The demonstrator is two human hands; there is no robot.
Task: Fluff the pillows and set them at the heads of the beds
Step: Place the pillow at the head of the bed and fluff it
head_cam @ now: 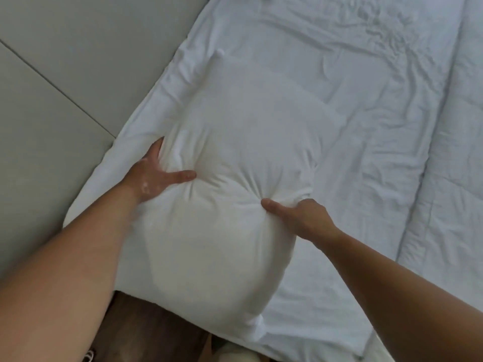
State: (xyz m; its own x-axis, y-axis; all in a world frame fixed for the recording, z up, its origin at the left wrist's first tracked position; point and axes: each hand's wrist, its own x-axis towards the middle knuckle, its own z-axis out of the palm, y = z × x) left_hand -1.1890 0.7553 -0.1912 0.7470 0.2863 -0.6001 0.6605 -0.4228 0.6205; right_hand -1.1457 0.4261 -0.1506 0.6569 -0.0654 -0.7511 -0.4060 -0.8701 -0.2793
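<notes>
A plump white pillow (224,236) lies lengthwise on the white bed, close to the grey padded headboard on the left. My left hand (154,173) grips its left edge, thumb pressed into the top and fingers tucked down the side. My right hand (295,215) clutches the right edge the same way, thumb denting the fabric. Creases radiate from both thumbs. A second white pillow (264,82) lies flatter just beyond the first, partly blending into the sheet.
The grey headboard panels (65,61) fill the left side, with a seam running diagonally. A wrinkled white duvet (392,113) covers the bed to the right. Brown wooden floor (156,330) shows at the bottom beneath the bed's edge.
</notes>
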